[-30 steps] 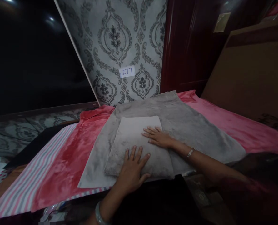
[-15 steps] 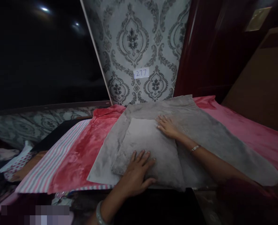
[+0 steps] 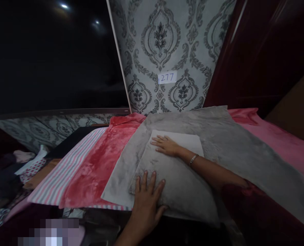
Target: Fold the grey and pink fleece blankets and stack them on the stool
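**On grey blanket [image 3: 210, 119]: folded grey cloth [image 3: 177, 177] under L hand [image 3: 147, 201] & R hand [image 3: 166, 145]**

Via head cam, I see my hands apart from each other, palms down, fingers spread. L rests on the cloth's near-left corner; R lies flat nr its far end, w/ a bracelet [image 3: 193, 159] on that wrist. Blanket sits over red cloth [image 3: 90, 171], striped cloth [image 3: 67, 174] alongside, left. Tag "277" [image 3: 167, 77] is on the patterned wall [image 3: 160, 37] behind; dark screen [image 3: 52, 58] upper left.

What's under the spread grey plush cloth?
Left and right of the grey cloth, red-pink plush fabric shows; at its front edge, striped pink-grey fabric. What's beneath its middle is covered.
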### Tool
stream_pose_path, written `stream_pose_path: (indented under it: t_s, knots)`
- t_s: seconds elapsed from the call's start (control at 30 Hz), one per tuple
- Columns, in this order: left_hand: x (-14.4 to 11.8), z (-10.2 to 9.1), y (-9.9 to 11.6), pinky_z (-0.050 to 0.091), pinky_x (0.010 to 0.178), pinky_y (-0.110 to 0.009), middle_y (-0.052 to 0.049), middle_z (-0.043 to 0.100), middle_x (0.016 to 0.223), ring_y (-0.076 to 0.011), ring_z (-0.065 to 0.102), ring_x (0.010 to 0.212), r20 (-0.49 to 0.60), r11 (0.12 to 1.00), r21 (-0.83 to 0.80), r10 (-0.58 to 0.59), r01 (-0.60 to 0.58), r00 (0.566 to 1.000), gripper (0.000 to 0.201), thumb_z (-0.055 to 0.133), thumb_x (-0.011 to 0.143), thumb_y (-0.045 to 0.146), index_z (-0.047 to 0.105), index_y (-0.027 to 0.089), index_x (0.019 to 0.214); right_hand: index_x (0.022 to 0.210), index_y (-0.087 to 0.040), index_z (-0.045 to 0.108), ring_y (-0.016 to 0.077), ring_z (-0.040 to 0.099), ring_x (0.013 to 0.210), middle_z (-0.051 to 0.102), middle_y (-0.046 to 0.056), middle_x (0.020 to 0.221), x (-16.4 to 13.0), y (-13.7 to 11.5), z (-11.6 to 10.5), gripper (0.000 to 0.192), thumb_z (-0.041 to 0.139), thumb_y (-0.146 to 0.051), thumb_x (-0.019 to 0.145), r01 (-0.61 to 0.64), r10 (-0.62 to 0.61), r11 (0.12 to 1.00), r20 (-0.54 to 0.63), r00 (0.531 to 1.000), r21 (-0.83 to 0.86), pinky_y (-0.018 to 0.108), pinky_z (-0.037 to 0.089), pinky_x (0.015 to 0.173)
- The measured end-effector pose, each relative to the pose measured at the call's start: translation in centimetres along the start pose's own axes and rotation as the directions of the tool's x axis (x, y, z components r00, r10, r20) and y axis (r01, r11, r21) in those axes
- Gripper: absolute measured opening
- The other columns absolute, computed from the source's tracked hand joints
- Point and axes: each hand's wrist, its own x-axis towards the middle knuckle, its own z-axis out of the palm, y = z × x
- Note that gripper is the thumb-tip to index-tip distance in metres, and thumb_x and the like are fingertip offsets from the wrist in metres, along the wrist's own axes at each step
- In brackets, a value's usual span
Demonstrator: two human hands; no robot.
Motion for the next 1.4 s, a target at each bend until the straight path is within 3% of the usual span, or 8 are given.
stream_pose_path:
  t_s: [0.17,0.33,0.5,0.6,0.67,1.07,1.23,1.4]
  knots:
    - [0.1,-0.4,0.2,0.026,0.116,-0.070,-0.008,0.026,0.168,-0.0443,0.022,0.152,0.016,0.999,-0.029,-0.014,0.014,1.000,0.089,0.078,0.076,0.039,0.038,0.036,0.155,0.161,-0.032,0.029,0.0319,0.023,0.153,0.022,0.004,0.167,2.2,3.4,-0.4,0.059,0.027,-0.051,0.105,-0.272,0.272,0.962,-0.008,0.962,-0.040,0.056,0.022,0.121]
    - [0.4,-0.8,0.4,0.025,0.116,-0.071,-0.008,0.028,0.167,-0.0442,0.022,0.151,0.037,0.998,-0.050,-0.034,0.036,0.999,0.085,0.078,0.077,0.038,0.040,0.036,0.154,0.161,-0.029,0.028,0.0340,0.021,0.153,0.021,0.006,0.167,2.1,2.3,-1.7,0.059,0.026,-0.047,0.105,-0.361,0.362,0.932,0.010,0.932,-0.038,0.059,0.024,0.119]
    - [0.2,-2.4,-0.4,0.022,0.119,-0.069,-0.007,0.036,0.163,-0.0379,0.025,0.152,0.010,0.996,-0.094,0.009,-0.008,1.000,0.067,0.065,0.089,0.039,0.043,0.032,0.152,0.158,-0.033,0.036,0.0328,0.015,0.154,0.024,0.005,0.166,-0.2,-3.8,-1.0,0.056,0.034,-0.049,0.104,-0.012,0.011,0.998,-0.021,1.000,-0.054,0.063,0.014,0.120]
    - [-0.4,-2.4,-0.6,0.019,0.118,-0.070,-0.009,0.034,0.164,-0.0398,0.022,0.152,-0.047,0.997,-0.067,-0.039,0.036,0.998,0.067,0.065,0.088,0.037,0.044,0.032,0.152,0.156,-0.035,0.038,0.0277,0.017,0.154,0.029,0.003,0.165,-1.8,-6.9,0.6,0.054,0.032,-0.051,0.105,0.243,-0.243,0.970,0.052,0.969,0.008,0.059,0.011,0.122]
    - [-0.8,-1.9,-0.5,0.023,0.116,-0.071,-0.010,0.028,0.167,-0.0431,0.019,0.152,-0.056,0.997,-0.049,-0.060,0.057,0.997,0.076,0.072,0.081,0.036,0.044,0.034,0.152,0.157,-0.034,0.036,0.0252,0.017,0.155,0.027,0.002,0.166,-2.1,-7.2,1.3,0.054,0.030,-0.051,0.106,0.271,-0.273,0.962,0.066,0.960,0.033,0.056,0.010,0.123]
    - [-1.6,-0.5,-0.6,0.025,0.115,-0.069,-0.008,0.017,0.170,-0.0437,0.016,0.153,-0.032,0.998,0.014,-0.056,0.056,0.998,0.091,0.078,0.074,0.035,0.038,0.036,0.155,0.158,-0.030,0.036,0.0317,0.017,0.154,0.024,0.003,0.167,5.4,2.0,0.2,0.058,0.028,-0.050,0.104,-0.198,0.198,0.980,0.014,0.980,0.011,0.060,0.018,0.121]
    - [-1.4,0.7,-0.8,0.026,0.115,-0.068,-0.009,0.026,0.168,-0.0440,0.022,0.151,-0.090,0.995,0.045,-0.079,0.084,0.993,0.086,0.080,0.070,0.030,0.048,0.036,0.150,0.159,-0.024,0.035,0.0344,0.025,0.151,0.028,0.009,0.165,5.8,2.8,-1.5,0.059,0.022,-0.047,0.106,-0.334,0.336,0.941,-0.020,0.942,0.046,0.062,0.025,0.117]
    - [-1.0,0.7,-1.6,0.028,0.115,-0.064,-0.010,0.034,0.164,-0.0426,0.027,0.150,-0.156,0.996,0.065,-0.043,0.054,0.987,0.077,0.072,0.075,0.020,0.051,0.035,0.148,0.160,-0.029,0.029,0.0281,0.016,0.155,0.020,0.005,0.168,3.0,1.2,-4.1,0.058,0.033,-0.048,0.106,-0.301,0.305,0.951,-0.059,0.951,0.068,0.054,0.018,0.123]
